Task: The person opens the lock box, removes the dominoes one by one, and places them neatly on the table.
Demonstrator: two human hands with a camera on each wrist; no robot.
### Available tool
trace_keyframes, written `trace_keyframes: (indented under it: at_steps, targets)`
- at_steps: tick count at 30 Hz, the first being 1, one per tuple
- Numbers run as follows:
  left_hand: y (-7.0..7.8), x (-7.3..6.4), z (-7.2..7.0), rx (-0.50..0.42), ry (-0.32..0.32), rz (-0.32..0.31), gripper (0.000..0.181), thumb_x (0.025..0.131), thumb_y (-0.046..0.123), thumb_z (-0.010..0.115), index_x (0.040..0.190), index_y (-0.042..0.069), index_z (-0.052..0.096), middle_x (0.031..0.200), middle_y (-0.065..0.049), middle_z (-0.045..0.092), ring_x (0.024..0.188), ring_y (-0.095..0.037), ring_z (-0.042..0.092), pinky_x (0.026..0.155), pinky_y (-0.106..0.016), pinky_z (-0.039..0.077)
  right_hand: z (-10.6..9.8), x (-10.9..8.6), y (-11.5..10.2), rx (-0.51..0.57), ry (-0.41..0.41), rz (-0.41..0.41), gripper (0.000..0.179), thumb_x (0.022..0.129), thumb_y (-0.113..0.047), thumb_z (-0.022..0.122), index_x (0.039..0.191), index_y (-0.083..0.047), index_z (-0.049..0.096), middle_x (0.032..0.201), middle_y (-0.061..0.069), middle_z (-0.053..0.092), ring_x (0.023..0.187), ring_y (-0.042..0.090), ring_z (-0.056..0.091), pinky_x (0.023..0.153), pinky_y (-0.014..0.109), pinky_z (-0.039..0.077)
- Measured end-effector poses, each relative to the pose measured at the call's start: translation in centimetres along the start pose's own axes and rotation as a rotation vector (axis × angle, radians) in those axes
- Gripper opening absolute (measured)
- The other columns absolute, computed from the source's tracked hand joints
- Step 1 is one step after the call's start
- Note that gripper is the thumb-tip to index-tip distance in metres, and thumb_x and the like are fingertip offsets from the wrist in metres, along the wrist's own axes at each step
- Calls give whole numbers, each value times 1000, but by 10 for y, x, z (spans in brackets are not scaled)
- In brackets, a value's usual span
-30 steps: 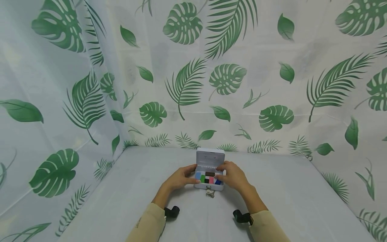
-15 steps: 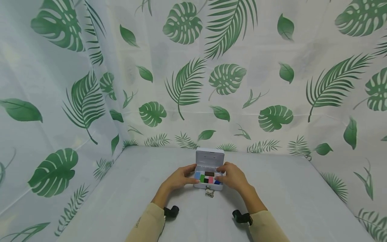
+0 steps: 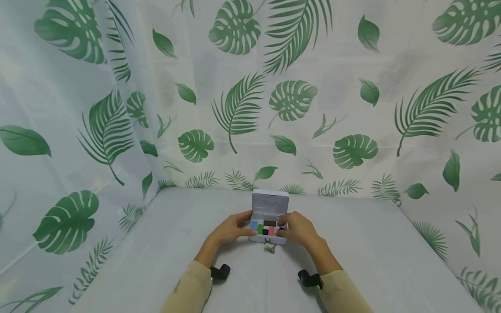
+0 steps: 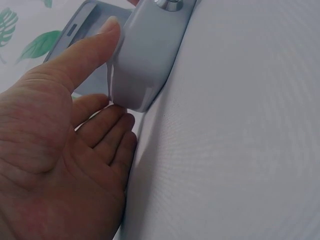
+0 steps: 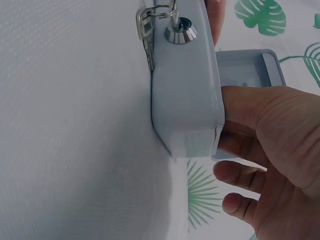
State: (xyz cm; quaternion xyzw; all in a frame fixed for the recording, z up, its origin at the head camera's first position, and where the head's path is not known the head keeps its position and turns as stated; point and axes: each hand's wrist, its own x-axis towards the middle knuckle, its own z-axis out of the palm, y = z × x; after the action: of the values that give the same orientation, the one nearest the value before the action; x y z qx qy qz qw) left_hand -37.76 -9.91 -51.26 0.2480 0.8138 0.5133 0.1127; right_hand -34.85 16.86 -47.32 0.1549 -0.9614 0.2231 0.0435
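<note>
A small pale grey cash box (image 3: pixel 259 238) sits on the table with its lid (image 3: pixel 270 203) raised at the back. Inside lie coloured blocks: light blue (image 3: pixel 254 225), green (image 3: pixel 260 228), black (image 3: pixel 265 232), pink (image 3: pixel 271 231) and brown (image 3: pixel 269 223). My left hand (image 3: pixel 228 228) holds the box's left side, thumb at the front corner and forefinger towards the back. Over the right wall reaches my right hand (image 3: pixel 299 228), its thumb and forefinger inside the box around a dark blue block (image 3: pixel 282 227), mostly covered by the fingers. In the right wrist view, the fingertips are hidden by the wall.
Keys (image 5: pixel 146 32) hang on a ring from the lock (image 5: pixel 181 31) at the box's front. A white cloth covers the table (image 3: pixel 250 278). Leaf-patterned curtain (image 3: pixel 313 165) stands behind and to the left.
The right thumb and forefinger have shifted slightly inside the box, and the dark blue block, seen earlier near the front right corner, now shows between them. The left hand stays put.
</note>
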Motion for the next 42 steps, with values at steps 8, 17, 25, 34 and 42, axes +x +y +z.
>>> trace_keyframes:
  at_steps: [8,17,25,34,42]
  targets:
    - [1,1,-2,2,2,3,84,90,37,84,160,18,42,164,-2,45,152,-32,42,125,-53,34,-2,1,-7,-94,12,5,13,79,-22,92,82,-16,81,80,-6,73,76,11,59,74,37,57]
    - [0,3,-1,9,-5,6,84,89,37,84,161,19,42,164,0,45,153,-30,41,126,-51,34,-1,1,-7,-164,-22,-4,13,81,-25,90,81,-15,81,75,-6,72,71,13,58,68,36,55]
    - [1,2,1,-1,3,13,83,90,35,83,160,18,43,163,-1,46,152,-32,42,125,-53,33,2,3,-5,-173,-20,-2,13,81,-26,90,82,-16,82,75,-7,72,70,12,58,68,36,55]
    - [1,1,0,17,1,-2,84,90,36,83,160,18,42,164,-2,45,152,-32,41,125,-53,33,8,3,-2,-163,0,-2,17,80,-27,91,87,-15,83,82,-4,74,76,13,60,75,39,58]
    - [0,1,0,27,7,-12,84,89,40,83,160,20,43,163,1,45,152,-29,42,125,-52,34,10,3,-1,-118,15,-14,12,81,-20,90,89,-13,84,86,-2,76,83,16,64,80,43,59]
